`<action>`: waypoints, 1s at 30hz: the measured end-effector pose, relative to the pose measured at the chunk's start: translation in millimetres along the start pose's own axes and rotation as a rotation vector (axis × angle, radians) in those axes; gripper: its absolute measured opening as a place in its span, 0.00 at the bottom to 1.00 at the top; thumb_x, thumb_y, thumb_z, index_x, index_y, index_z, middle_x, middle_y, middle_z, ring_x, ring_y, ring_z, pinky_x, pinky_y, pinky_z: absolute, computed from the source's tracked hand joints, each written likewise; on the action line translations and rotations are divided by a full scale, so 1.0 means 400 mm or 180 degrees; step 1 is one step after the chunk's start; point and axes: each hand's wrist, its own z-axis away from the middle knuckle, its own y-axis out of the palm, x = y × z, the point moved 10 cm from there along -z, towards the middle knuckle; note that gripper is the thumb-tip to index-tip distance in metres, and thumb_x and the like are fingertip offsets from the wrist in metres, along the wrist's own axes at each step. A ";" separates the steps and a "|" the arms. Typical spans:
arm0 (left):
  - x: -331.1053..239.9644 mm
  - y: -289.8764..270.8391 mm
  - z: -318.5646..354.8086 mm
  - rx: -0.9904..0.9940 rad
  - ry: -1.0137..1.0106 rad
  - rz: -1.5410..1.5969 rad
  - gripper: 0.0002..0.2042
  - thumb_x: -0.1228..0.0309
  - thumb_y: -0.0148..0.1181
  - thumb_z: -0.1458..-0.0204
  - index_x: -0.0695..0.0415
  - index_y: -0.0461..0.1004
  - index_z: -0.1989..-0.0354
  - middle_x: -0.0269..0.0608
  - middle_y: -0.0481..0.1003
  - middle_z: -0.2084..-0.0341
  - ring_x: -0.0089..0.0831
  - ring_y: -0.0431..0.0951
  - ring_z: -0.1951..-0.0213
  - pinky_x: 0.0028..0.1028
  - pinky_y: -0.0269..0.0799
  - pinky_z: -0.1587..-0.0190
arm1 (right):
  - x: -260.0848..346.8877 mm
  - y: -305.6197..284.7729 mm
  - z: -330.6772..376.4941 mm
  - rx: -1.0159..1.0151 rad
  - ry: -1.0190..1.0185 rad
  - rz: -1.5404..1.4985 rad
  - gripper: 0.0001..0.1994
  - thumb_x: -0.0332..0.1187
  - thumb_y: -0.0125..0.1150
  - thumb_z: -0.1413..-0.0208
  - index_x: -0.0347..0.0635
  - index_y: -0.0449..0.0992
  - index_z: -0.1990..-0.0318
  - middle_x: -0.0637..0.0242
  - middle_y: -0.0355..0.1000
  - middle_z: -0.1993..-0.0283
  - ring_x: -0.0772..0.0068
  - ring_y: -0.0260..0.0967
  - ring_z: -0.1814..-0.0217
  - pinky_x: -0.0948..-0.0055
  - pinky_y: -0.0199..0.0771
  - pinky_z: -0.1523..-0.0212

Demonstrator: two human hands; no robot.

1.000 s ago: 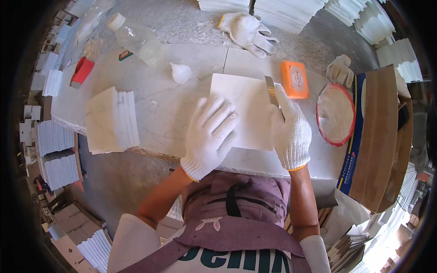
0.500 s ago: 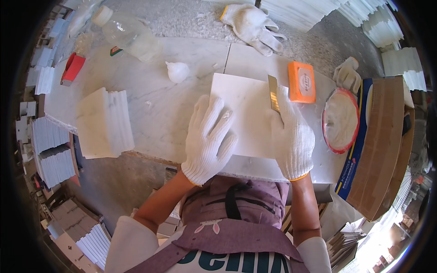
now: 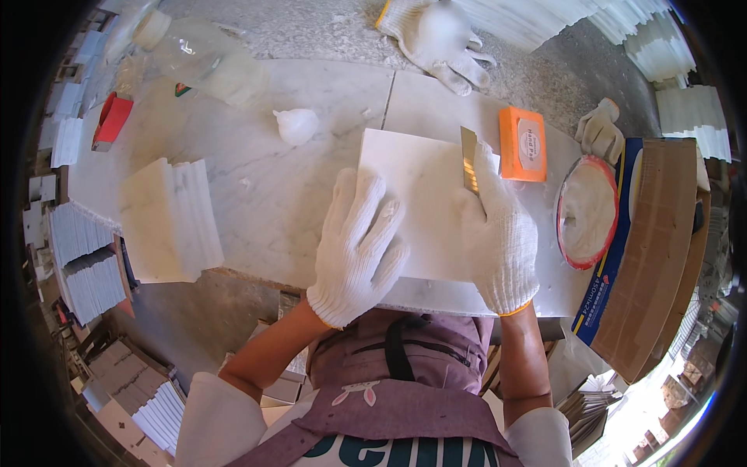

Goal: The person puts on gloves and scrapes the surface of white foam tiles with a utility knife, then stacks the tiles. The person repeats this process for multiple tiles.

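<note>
A white square tile [image 3: 428, 210] lies on the marble-topped table in front of me. My left hand [image 3: 360, 245], in a white knitted glove, rests on the tile's left side with its fingers stretched out. My right hand [image 3: 499, 241], gloved the same way, is closed round a flat metal scraper blade [image 3: 468, 159] over the tile's right side. The blade stands out past the thumb and catches a golden reflection; its lower end is hidden in the glove. Just beyond that hand sits an orange hand pad [image 3: 523, 145] with a pale round label.
Stacked white tiles [image 3: 171, 222] stand at the left. Behind them are a red ring-shaped piece [image 3: 113, 121], a clear plastic bottle [image 3: 206, 58] and a white lump [image 3: 296, 126]. A red-rimmed bowl of white paste [image 3: 587, 212] sits by a cardboard box [image 3: 650, 249]; spare gloves [image 3: 601, 131] lie behind.
The view has shifted slightly, so the bottle and stacked tiles appear farther left. Both hands keep nearly the same place on the tile, and the blade stays in my right hand.
</note>
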 end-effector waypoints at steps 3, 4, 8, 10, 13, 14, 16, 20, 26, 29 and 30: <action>0.000 0.005 -0.002 0.0050 0.0017 0.0054 0.23 0.78 0.61 0.54 0.68 0.73 0.46 0.68 0.62 0.36 0.71 0.60 0.35 0.50 0.62 0.36 | 0.005 0.013 -0.006 0.0108 0.0133 -0.0048 0.28 0.33 0.56 0.42 0.43 0.65 0.33 0.51 0.76 0.56 0.48 0.76 0.58 0.59 0.76 0.58; -0.002 0.002 -0.006 0.0052 0.0029 0.0082 0.23 0.78 0.61 0.54 0.68 0.73 0.46 0.69 0.62 0.36 0.71 0.60 0.35 0.50 0.62 0.36 | 0.012 0.016 -0.010 0.0120 0.0101 -0.0042 0.28 0.33 0.57 0.42 0.43 0.65 0.33 0.51 0.76 0.56 0.48 0.76 0.59 0.59 0.75 0.59; -0.006 0.002 -0.008 0.0083 0.0088 0.0081 0.23 0.79 0.61 0.54 0.70 0.73 0.47 0.71 0.63 0.37 0.72 0.61 0.35 0.49 0.63 0.37 | 0.018 0.025 -0.024 0.0128 0.0038 0.0011 0.27 0.34 0.57 0.42 0.43 0.66 0.33 0.51 0.77 0.58 0.50 0.76 0.60 0.60 0.75 0.59; -0.008 -0.004 -0.007 0.0044 0.0071 0.0090 0.22 0.79 0.61 0.54 0.70 0.73 0.47 0.71 0.63 0.37 0.72 0.61 0.35 0.49 0.64 0.37 | 0.012 0.019 -0.023 0.0056 0.0007 -0.0041 0.27 0.34 0.58 0.42 0.44 0.67 0.34 0.52 0.77 0.59 0.50 0.76 0.60 0.60 0.75 0.59; -0.004 -0.004 -0.002 -0.0030 0.0085 0.0086 0.21 0.79 0.60 0.54 0.70 0.73 0.48 0.70 0.64 0.38 0.71 0.62 0.36 0.49 0.65 0.38 | -0.007 -0.003 -0.009 -0.0059 0.0045 -0.0248 0.25 0.34 0.56 0.41 0.47 0.68 0.34 0.50 0.76 0.58 0.50 0.76 0.59 0.60 0.75 0.57; -0.003 -0.002 0.002 -0.0047 0.0074 0.0084 0.21 0.79 0.60 0.54 0.70 0.74 0.48 0.69 0.64 0.38 0.71 0.62 0.36 0.49 0.65 0.38 | -0.014 -0.008 -0.001 -0.0045 0.0151 -0.0309 0.25 0.33 0.54 0.40 0.48 0.68 0.34 0.47 0.75 0.57 0.49 0.76 0.58 0.61 0.74 0.55; 0.000 -0.005 -0.004 -0.0119 0.0098 0.0127 0.21 0.79 0.60 0.53 0.70 0.74 0.48 0.68 0.65 0.38 0.70 0.62 0.36 0.49 0.65 0.38 | -0.012 -0.005 0.004 0.0006 0.0198 -0.0230 0.25 0.32 0.53 0.39 0.48 0.68 0.34 0.46 0.75 0.55 0.49 0.76 0.56 0.62 0.74 0.53; -0.014 -0.008 -0.005 -0.0173 0.0199 0.0100 0.20 0.79 0.59 0.53 0.69 0.74 0.49 0.66 0.66 0.39 0.70 0.64 0.37 0.49 0.66 0.39 | 0.018 0.017 -0.016 0.0230 -0.0056 0.0008 0.24 0.32 0.53 0.38 0.45 0.68 0.34 0.52 0.77 0.58 0.58 0.76 0.58 0.65 0.74 0.54; -0.013 -0.016 -0.018 -0.0172 0.0129 0.0235 0.18 0.78 0.58 0.51 0.68 0.75 0.49 0.63 0.69 0.42 0.65 0.69 0.41 0.47 0.66 0.39 | -0.044 -0.005 0.028 0.0432 0.0543 -0.1884 0.26 0.35 0.55 0.36 0.38 0.65 0.32 0.68 0.70 0.70 0.79 0.66 0.71 0.76 0.70 0.68; -0.019 -0.019 -0.022 -0.0145 0.0157 0.0129 0.18 0.78 0.57 0.51 0.68 0.75 0.50 0.62 0.70 0.44 0.63 0.70 0.43 0.46 0.66 0.40 | -0.116 -0.022 0.149 0.0528 0.1086 -0.2590 0.29 0.38 0.58 0.36 0.39 0.62 0.30 0.72 0.67 0.73 0.84 0.61 0.75 0.81 0.64 0.73; -0.023 -0.023 -0.020 -0.0206 0.0181 0.0103 0.18 0.78 0.57 0.51 0.68 0.75 0.50 0.62 0.70 0.44 0.63 0.70 0.42 0.46 0.66 0.40 | -0.146 -0.027 0.194 0.0522 0.1135 -0.2740 0.30 0.39 0.59 0.36 0.40 0.61 0.29 0.73 0.66 0.73 0.85 0.60 0.76 0.82 0.63 0.75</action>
